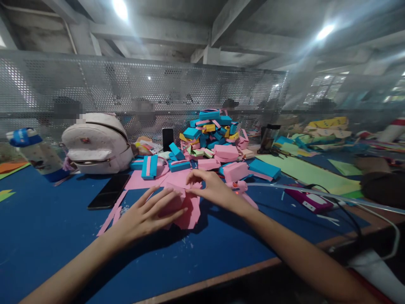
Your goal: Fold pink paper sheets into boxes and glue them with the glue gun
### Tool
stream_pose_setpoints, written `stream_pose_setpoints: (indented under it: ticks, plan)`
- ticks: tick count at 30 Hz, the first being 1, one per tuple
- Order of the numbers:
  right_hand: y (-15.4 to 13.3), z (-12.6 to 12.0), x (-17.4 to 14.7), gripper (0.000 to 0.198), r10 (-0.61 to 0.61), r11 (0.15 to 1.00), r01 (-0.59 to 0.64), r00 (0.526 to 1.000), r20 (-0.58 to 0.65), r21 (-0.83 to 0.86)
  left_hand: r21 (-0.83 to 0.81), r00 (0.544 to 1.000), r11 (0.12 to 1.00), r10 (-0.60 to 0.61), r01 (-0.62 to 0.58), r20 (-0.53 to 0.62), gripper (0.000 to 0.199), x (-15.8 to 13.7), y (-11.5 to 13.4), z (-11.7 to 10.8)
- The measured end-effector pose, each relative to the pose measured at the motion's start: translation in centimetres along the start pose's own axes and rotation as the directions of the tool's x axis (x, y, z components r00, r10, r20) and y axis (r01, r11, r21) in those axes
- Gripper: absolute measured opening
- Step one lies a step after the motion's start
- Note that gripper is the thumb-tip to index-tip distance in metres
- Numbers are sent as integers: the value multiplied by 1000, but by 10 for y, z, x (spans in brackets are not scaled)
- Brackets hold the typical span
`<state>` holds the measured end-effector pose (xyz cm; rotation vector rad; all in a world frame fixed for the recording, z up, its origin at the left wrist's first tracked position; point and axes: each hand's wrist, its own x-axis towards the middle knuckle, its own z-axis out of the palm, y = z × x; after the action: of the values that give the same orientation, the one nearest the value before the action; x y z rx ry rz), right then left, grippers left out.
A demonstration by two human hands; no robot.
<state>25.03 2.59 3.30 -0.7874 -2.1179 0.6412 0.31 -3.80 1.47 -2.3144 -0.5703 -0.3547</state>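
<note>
A folded pink paper piece (190, 213) with an uneven edge is at the middle of the blue table, between my hands. My left hand (148, 213) lies over its left side, fingers long and thumb around the near side, holding it. From the right, my right hand (210, 188) pinches the upper edge of the same paper between thumb and fingertips. Part of the paper is hidden under my fingers. Just beyond my right wrist lies a pink glue gun (238, 187) with a small red light. Pink paper strips (110, 217) lie left of my left hand.
Behind my hands rises a heap of blue, pink and yellow paper boxes (211, 131). A black phone (109, 192), white backpack (98, 145) and bottle (39, 154) stand or lie left. Green paper sheets (313, 175), a purple device (308, 198) and cables are right.
</note>
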Motion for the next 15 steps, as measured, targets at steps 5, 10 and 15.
stream_pose_setpoints:
  ticks: [5, 10, 15]
  plan:
    - [5, -1, 2, 2, 38, 999, -37, 998, 45, -10, 6, 1000, 1000, 8, -8, -7, 54, 1, 0, -3]
    - [6, -1, 3, 11, 44, 998, -50, 991, 124, 50, 17, 1000, 1000, 2, -2, -16, 53, 3, 0, -5]
    - [5, 1, 3, 16, -28, 998, 23, 995, 100, 57, 33, 1000, 999, 12, -11, -26, 54, 2, 0, -2]
